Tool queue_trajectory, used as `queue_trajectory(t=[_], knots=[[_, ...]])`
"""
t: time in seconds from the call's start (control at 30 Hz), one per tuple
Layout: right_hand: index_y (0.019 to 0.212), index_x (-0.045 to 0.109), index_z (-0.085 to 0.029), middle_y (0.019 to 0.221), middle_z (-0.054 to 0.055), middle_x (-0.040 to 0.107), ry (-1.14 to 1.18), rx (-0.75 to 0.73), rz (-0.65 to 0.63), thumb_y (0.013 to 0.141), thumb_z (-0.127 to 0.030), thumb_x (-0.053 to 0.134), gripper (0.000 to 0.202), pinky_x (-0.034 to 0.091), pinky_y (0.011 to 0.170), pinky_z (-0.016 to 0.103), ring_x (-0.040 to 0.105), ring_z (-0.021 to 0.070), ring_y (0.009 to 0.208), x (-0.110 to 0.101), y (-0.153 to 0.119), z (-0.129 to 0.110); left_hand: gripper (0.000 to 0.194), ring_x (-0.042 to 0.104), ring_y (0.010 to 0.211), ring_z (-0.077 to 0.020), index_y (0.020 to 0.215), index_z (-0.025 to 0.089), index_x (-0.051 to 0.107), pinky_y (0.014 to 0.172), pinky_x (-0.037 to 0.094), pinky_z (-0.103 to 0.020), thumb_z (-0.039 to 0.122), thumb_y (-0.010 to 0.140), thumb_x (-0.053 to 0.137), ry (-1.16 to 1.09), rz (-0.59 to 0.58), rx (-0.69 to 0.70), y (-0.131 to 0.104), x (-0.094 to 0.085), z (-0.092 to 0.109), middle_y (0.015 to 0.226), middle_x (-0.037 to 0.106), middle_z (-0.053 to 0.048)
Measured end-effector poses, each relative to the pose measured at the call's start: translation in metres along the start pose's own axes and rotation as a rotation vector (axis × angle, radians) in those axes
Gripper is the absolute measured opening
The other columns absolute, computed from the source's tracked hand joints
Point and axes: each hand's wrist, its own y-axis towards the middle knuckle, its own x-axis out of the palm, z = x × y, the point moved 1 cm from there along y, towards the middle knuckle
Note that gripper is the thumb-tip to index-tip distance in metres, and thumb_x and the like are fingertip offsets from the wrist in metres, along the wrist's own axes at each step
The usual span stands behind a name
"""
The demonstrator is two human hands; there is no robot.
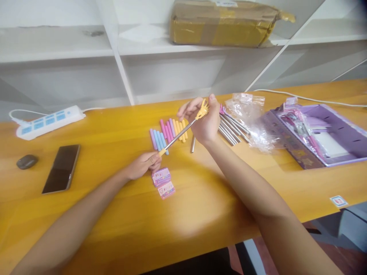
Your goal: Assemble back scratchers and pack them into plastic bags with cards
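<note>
A metal rod (181, 133) with a yellow hand-shaped head and a yellow grip slants between my two hands. My left hand (146, 165) is closed on the grip at its lower end. The yellow head lies against the palm of my right hand (208, 120), whose fingers are spread and partly curled. Behind the rod lie blue tubes (159, 139), pink tubes (168, 130) and yellow tubes (180, 130). Several metal rods (231, 130) lie right of my right hand. Small pink cards (162, 177) are stacked below my left hand.
Clear plastic bags (255, 122) lie beside a purple box (308, 158) holding wrapped items. A power strip (50, 123), a black phone (61, 168) and a dark mouse-like object (26, 161) are at the left. A taped carton (220, 25) sits on the shelf.
</note>
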Motion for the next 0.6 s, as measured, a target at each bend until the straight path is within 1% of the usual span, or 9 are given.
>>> queue_trajectory(t=[0.13,0.23,0.33,0.47,0.6], knots=[[0.105,0.069,-0.024,0.088,0.008,0.07,-0.01,0.051,-0.033,0.1,-0.077,0.044,0.059,0.054,0.067,0.034,0.071,0.0225,0.088,0.001,-0.001,0.002,0.051,0.04,0.056,-0.0134,0.078,0.023,0.042,0.059,0.034,-0.03,0.065,0.106,0.043,-0.015,0.002,-0.003,0.0,0.0,-0.001,0.063,0.032,0.007],[0.101,0.068,-0.024,0.086,0.008,0.069,-0.003,0.051,-0.034,0.101,-0.076,0.045,0.058,0.054,0.067,0.034,0.071,0.0221,0.086,0.003,-0.002,0.003,0.05,0.038,0.055,-0.0129,0.079,0.022,0.042,0.058,0.032,-0.03,0.064,0.107,0.042,-0.021,0.008,-0.006,0.0,0.0,-0.002,0.063,0.031,0.007],[0.091,0.066,-0.023,0.084,0.007,0.069,0.085,0.02,-0.051,0.1,-0.077,0.045,0.059,0.056,0.07,0.035,0.07,0.0215,0.084,0.006,-0.003,0.005,0.05,0.036,0.055,-0.0128,0.079,0.023,0.042,0.058,0.03,-0.03,0.064,0.107,0.042,-0.031,0.007,-0.016,0.0,0.0,-0.003,0.063,0.031,0.007],[0.073,0.056,-0.022,0.076,0.007,0.068,0.232,0.001,-0.039,0.097,-0.083,0.042,0.067,0.058,0.074,0.036,0.068,0.0195,0.076,0.012,-0.004,0.013,0.05,0.032,0.055,-0.0123,0.079,0.022,0.042,0.056,0.027,-0.029,0.064,0.107,0.041,-0.025,0.004,-0.021,-0.001,0.001,-0.002,0.062,0.032,0.007],[0.068,0.055,-0.022,0.072,0.006,0.068,0.31,0.013,-0.031,0.095,-0.087,0.037,0.073,0.059,0.075,0.035,0.067,0.0181,0.069,0.017,-0.005,0.023,0.05,0.024,0.054,-0.0113,0.079,0.022,0.041,0.054,0.021,-0.029,0.062,0.109,0.038,0.004,0.041,-0.033,-0.001,0.004,0.0,0.062,0.031,0.008]])
